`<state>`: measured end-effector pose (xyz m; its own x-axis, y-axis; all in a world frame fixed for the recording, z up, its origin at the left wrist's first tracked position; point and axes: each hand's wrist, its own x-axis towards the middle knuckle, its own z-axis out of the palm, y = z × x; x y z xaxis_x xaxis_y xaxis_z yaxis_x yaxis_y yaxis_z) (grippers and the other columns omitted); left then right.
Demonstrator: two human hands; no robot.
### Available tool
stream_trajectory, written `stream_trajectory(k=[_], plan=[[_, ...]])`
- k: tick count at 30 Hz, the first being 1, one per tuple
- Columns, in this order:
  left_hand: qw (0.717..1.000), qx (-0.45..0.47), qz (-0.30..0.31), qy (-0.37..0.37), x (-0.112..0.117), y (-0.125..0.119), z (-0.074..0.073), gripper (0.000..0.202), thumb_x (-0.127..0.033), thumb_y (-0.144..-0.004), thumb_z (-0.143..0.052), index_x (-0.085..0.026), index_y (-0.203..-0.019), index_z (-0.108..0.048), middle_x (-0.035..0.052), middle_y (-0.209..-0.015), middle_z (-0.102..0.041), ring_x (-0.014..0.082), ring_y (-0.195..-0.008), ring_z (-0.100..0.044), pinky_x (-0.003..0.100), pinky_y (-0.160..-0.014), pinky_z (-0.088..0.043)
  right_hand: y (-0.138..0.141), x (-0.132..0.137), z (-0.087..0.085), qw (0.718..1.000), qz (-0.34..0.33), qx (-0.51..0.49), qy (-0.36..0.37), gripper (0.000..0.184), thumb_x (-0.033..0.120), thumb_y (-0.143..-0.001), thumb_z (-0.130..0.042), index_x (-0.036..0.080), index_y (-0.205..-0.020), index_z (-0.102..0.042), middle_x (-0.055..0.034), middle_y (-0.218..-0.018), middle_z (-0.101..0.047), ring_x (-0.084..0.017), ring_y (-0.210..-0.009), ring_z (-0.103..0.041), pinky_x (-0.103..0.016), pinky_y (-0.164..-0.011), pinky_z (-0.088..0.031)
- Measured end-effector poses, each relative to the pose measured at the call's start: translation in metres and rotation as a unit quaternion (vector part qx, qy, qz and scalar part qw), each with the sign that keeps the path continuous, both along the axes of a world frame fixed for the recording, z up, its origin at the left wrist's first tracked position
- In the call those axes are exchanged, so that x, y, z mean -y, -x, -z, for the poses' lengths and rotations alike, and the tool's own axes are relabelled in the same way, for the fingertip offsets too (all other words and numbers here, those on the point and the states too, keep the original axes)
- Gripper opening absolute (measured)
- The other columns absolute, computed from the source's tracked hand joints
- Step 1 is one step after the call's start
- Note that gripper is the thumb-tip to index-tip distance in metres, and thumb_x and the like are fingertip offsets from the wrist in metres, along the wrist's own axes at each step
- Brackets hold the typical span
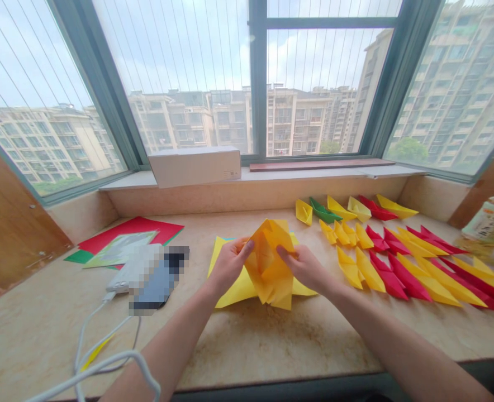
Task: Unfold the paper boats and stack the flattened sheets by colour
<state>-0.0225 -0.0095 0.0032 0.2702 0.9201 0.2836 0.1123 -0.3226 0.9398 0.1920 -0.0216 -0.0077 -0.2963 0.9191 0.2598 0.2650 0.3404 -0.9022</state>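
Observation:
A folded sheet of orange-yellow paper (270, 268) is held up between both hands, its layers pulled partly apart with creases in the middle. My left hand (232, 259) pinches its left edge, thumb on the near face. On the opposite edge, my right hand (303, 262) grips it the same way; the fingers behind the paper are hidden. Beneath lie flat sheets of yellow paper (234, 290) on the stone counter. To the right stand several rows of folded paper boats, among them a red boat (376, 208) and a green boat (324, 210).
Red and green paper sheets (125, 231) lie at the left, beside a white power bank (136, 268) and a blurred phone (158, 282). White cables (104, 363) cross the front left. A white box (194, 167) sits on the sill; a bottle (490, 218) stands far right.

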Motion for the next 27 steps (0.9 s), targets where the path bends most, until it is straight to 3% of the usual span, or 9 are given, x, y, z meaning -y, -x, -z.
stream_trajectory(k=[4,7,9,15,21,27], plan=[[0.971,-0.119,-0.112,-0.175,0.001,0.005,0.003,0.055,-0.049,-0.087,-0.063,-0.025,-0.135,-0.05,0.0095,-0.117,-0.066,0.0207,-0.091,-0.067,0.03,-0.071,-0.055,0.005,0.003,0.0,0.996,0.036,-0.047,0.06,0.061,0.069,-0.089,-0.041,0.014,-0.077,-0.064,-0.0038,-0.066,-0.06,-0.014,-0.055,-0.049,-0.026,-0.05,-0.036],[0.925,-0.215,-0.111,-0.292,0.004,0.006,0.004,0.051,-0.043,-0.087,-0.064,-0.029,-0.133,-0.048,0.0086,-0.125,-0.058,0.02,-0.098,-0.064,0.034,-0.08,-0.056,0.006,0.003,0.002,0.995,0.035,-0.066,0.067,0.06,0.068,-0.088,-0.043,0.014,-0.079,-0.066,-0.0044,-0.066,-0.061,-0.015,-0.056,-0.052,-0.026,-0.05,-0.038],[0.909,-0.252,-0.109,-0.314,0.005,0.006,0.005,0.053,-0.039,-0.086,-0.066,-0.029,-0.133,-0.046,0.0078,-0.122,-0.058,0.0202,-0.097,-0.063,0.037,-0.085,-0.055,0.007,0.003,0.003,0.995,0.043,-0.061,0.06,0.059,0.067,-0.088,-0.044,0.014,-0.08,-0.067,-0.0045,-0.066,-0.062,-0.016,-0.057,-0.053,-0.026,-0.051,-0.04],[0.908,-0.267,-0.127,-0.297,0.002,0.005,0.008,0.049,-0.029,-0.087,-0.061,-0.025,-0.132,-0.044,0.0073,-0.114,-0.059,0.0181,-0.089,-0.062,0.032,-0.074,-0.056,0.008,0.002,0.003,0.995,0.094,-0.028,0.03,0.055,0.062,-0.089,-0.045,0.013,-0.079,-0.067,-0.0049,-0.066,-0.063,-0.017,-0.06,-0.054,-0.028,-0.053,-0.042],[0.942,-0.198,-0.138,-0.235,-0.002,0.006,0.003,0.037,-0.021,-0.088,-0.051,-0.019,-0.124,-0.056,0.0065,-0.1,-0.067,0.0155,-0.082,-0.066,0.029,-0.075,-0.056,0.001,-0.002,-0.001,0.99,0.138,-0.027,0.003,0.049,0.056,-0.09,-0.047,0.013,-0.081,-0.068,-0.0054,-0.071,-0.066,-0.02,-0.067,-0.058,-0.029,-0.058,-0.044],[0.984,-0.123,-0.113,-0.068,-0.005,0.009,-0.005,0.023,-0.02,-0.08,-0.053,-0.017,-0.092,-0.071,0.0062,-0.092,-0.075,0.0212,-0.088,-0.069,0.032,-0.08,-0.053,-0.001,-0.002,-0.005,0.986,0.047,-0.157,0.023,0.043,0.055,-0.087,-0.057,0.015,-0.097,-0.069,-0.0068,-0.086,-0.071,-0.022,-0.075,-0.065,-0.03,-0.063,-0.049]])
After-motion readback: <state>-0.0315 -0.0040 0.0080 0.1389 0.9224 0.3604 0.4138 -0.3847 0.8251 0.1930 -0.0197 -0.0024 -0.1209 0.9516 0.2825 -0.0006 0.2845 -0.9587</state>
